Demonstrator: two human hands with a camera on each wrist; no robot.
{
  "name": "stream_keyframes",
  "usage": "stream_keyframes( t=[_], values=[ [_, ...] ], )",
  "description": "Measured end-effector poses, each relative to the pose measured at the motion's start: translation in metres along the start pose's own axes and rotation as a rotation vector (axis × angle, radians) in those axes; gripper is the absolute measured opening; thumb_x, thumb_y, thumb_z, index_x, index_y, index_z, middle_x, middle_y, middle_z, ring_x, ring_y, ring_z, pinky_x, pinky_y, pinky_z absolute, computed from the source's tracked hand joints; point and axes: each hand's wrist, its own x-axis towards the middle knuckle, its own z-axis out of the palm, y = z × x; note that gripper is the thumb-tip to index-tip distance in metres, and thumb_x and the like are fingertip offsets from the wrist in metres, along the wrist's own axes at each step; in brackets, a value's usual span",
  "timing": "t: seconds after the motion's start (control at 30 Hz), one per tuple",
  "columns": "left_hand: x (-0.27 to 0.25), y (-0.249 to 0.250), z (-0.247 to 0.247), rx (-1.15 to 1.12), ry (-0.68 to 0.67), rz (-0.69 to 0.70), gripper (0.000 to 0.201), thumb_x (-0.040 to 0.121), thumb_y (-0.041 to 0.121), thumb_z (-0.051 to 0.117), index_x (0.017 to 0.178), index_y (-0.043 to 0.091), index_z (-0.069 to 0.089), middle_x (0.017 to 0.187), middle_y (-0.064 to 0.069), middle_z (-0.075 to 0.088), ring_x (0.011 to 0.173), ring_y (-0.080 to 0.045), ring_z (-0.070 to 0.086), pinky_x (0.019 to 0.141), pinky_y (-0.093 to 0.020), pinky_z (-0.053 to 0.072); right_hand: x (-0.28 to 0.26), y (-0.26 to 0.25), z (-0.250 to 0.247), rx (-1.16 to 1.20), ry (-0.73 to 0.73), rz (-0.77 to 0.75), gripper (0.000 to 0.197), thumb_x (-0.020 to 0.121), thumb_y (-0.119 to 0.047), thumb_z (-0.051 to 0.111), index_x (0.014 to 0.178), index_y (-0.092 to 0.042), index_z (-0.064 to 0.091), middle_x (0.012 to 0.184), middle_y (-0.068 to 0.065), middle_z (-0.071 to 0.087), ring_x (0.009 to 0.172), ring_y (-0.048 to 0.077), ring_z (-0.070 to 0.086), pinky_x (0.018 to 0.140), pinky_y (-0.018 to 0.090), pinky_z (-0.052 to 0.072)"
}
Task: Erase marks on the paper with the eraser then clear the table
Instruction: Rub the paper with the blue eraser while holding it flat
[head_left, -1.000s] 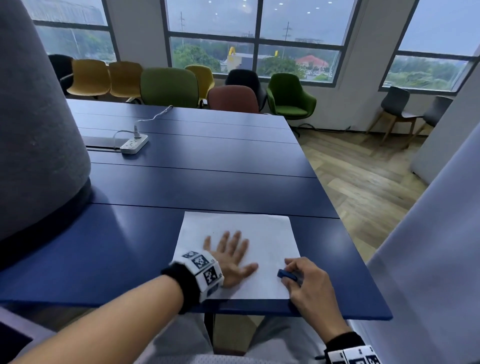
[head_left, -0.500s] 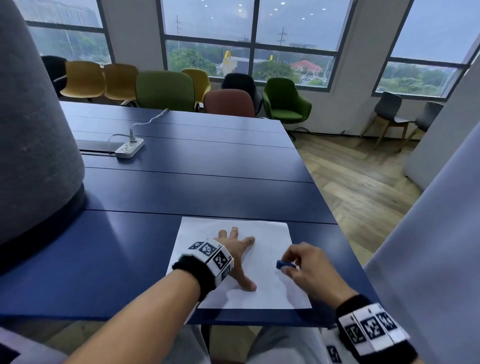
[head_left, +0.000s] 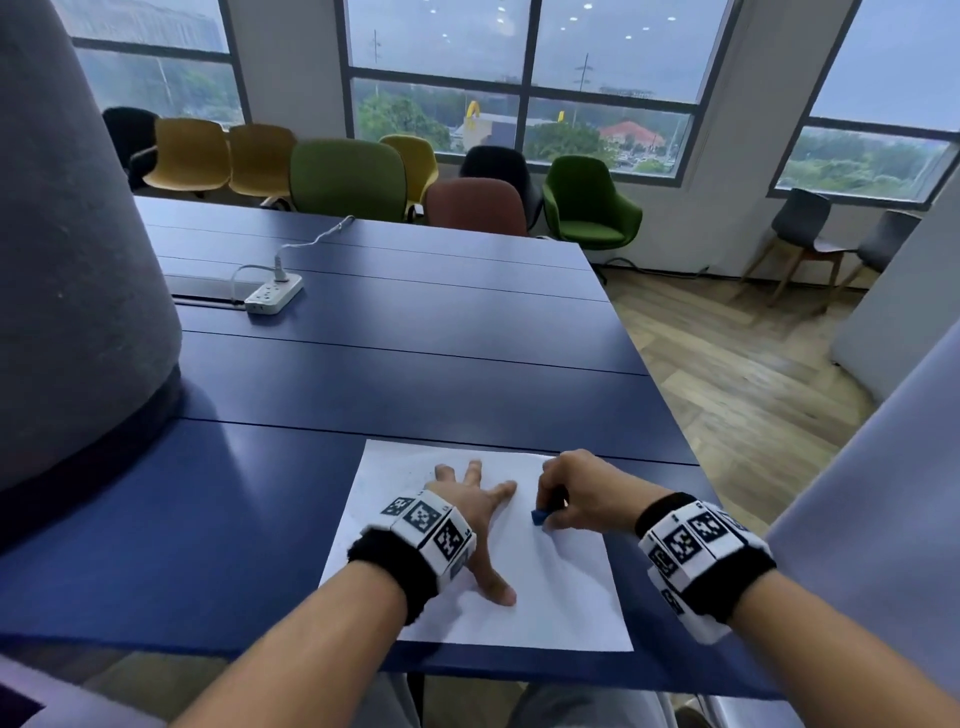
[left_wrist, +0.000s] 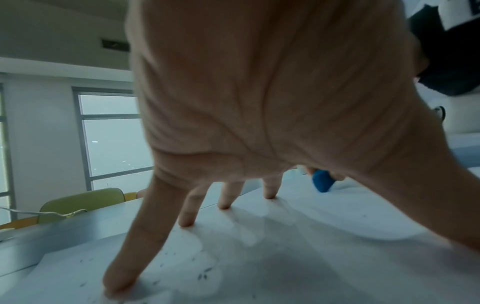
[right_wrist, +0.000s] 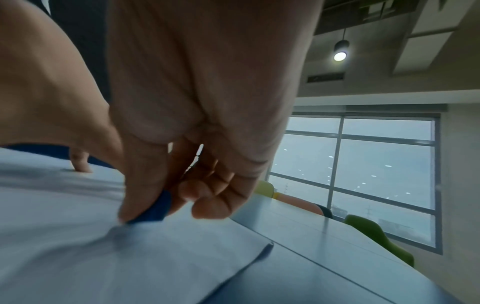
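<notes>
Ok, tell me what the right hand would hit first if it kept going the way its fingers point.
The right hand pinches the small blue eraser, pointing down and left at the white paper sheet. It would meet the paper almost at once; contact may already exist. Sliding further left, the left hand comes next.

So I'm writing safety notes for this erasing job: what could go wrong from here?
The paper lies at the table edge, held only by the left hand's spread fingertips; hard strokes with the eraser in the right hand might crease or tear it. Dark crumbs under the left hand could smear.
</notes>
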Motion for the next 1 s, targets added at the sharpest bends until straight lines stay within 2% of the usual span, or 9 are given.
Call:
stream_keyframes(
  t=[0.1, 0.27, 0.43, 0.47, 0.67, 0.77, 0.83, 0.9, 1.0],
  values=[
    [0.000, 0.000, 0.001, 0.020, 0.007, 0.002, 0.133, 0.053, 0.072, 0.081, 0.154, 0.044, -0.002, 0.165, -0.005, -0.010, 0.147, -0.045, 0.002, 0.110, -0.061, 0.032, 0.006, -0.005, -0.008, -0.022, -0.053, -0.023, 0.011, 0.073, -0.020, 0.081, 0.077, -0.013, 0.074, 0.079, -0.003, 0.067, 0.064, 0.005, 0.056, 0.063, 0.023, 0.050],
    [-0.002, 0.000, 0.001, 0.011, 0.023, 0.013, 0.131, 0.055, 0.071, 0.081, 0.153, 0.044, 0.000, 0.165, -0.005, -0.008, 0.147, -0.043, 0.005, 0.111, -0.059, 0.032, 0.024, -0.001, -0.003, -0.020, 0.098, 0.045, 0.012, 0.078, -0.023, 0.076, 0.079, -0.012, 0.070, 0.085, 0.003, 0.069, 0.075, 0.017, 0.063, 0.071, 0.032, 0.055],
    [-0.001, 0.001, 0.000, 0.028, 0.016, 0.000, 0.133, 0.053, 0.073, 0.081, 0.154, 0.044, -0.001, 0.165, -0.006, -0.009, 0.147, -0.045, 0.004, 0.111, -0.061, 0.031, 0.006, -0.006, -0.009, 0.030, -0.223, 0.033, 0.010, 0.073, -0.014, 0.080, 0.078, -0.011, 0.072, 0.083, 0.005, 0.074, 0.066, 0.007, 0.061, 0.071, 0.033, 0.056],
    [-0.001, 0.001, 0.001, 0.029, 0.012, -0.001, 0.133, 0.053, 0.073, 0.081, 0.154, 0.044, -0.001, 0.165, -0.005, -0.009, 0.147, -0.045, 0.004, 0.111, -0.061, 0.031, 0.006, -0.008, -0.011, 0.022, -0.239, 0.032, 0.010, 0.072, -0.015, 0.080, 0.078, -0.012, 0.072, 0.083, 0.004, 0.074, 0.065, 0.006, 0.060, 0.071, 0.032, 0.056],
    [-0.002, 0.001, 0.000, 0.038, 0.017, 0.005, 0.132, 0.054, 0.072, 0.080, 0.154, 0.044, -0.002, 0.165, -0.006, -0.009, 0.147, -0.045, 0.005, 0.111, -0.061, 0.032, 0.021, -0.002, -0.008, 0.028, 0.059, 0.051, 0.011, 0.077, -0.015, 0.075, 0.076, -0.009, 0.067, 0.080, 0.008, 0.068, 0.065, 0.014, 0.057, 0.065, 0.032, 0.052],
    [-0.001, 0.001, 0.000, 0.036, 0.012, 0.002, 0.133, 0.054, 0.072, 0.080, 0.154, 0.044, -0.003, 0.165, -0.006, -0.009, 0.147, -0.045, 0.003, 0.111, -0.061, 0.030, 0.007, -0.002, -0.004, 0.082, -0.101, 0.023, 0.009, 0.074, -0.010, 0.076, 0.074, -0.012, 0.067, 0.073, 0.000, 0.065, 0.061, 0.008, 0.055, 0.060, 0.024, 0.049],
    [-0.001, 0.001, 0.000, 0.034, 0.011, -0.001, 0.134, 0.054, 0.073, 0.080, 0.154, 0.044, -0.004, 0.165, -0.006, -0.010, 0.147, -0.046, 0.002, 0.112, -0.062, 0.029, -0.001, -0.008, -0.006, 0.091, -0.289, 0.017, 0.008, 0.074, -0.011, 0.077, 0.077, -0.013, 0.070, 0.074, -0.006, 0.069, 0.065, 0.005, 0.060, 0.066, 0.023, 0.051],
    [-0.002, 0.001, 0.001, 0.037, 0.008, -0.002, 0.134, 0.054, 0.073, 0.080, 0.154, 0.044, -0.005, 0.165, -0.006, -0.011, 0.147, -0.045, 0.002, 0.113, -0.061, 0.029, 0.000, -0.010, -0.009, 0.090, -0.351, 0.023, 0.009, 0.073, -0.012, 0.078, 0.076, -0.017, 0.071, 0.081, -0.002, 0.074, 0.072, 0.006, 0.065, 0.075, 0.026, 0.054],
    [-0.003, 0.001, 0.000, 0.036, 0.014, 0.001, 0.133, 0.055, 0.072, 0.080, 0.154, 0.045, -0.005, 0.165, -0.006, -0.011, 0.147, -0.045, 0.003, 0.113, -0.060, 0.029, 0.015, -0.006, -0.013, 0.078, -0.176, 0.037, 0.011, 0.073, -0.013, 0.079, 0.072, -0.017, 0.069, 0.072, 0.000, 0.069, 0.063, 0.007, 0.059, 0.065, 0.025, 0.051]
  ],
)
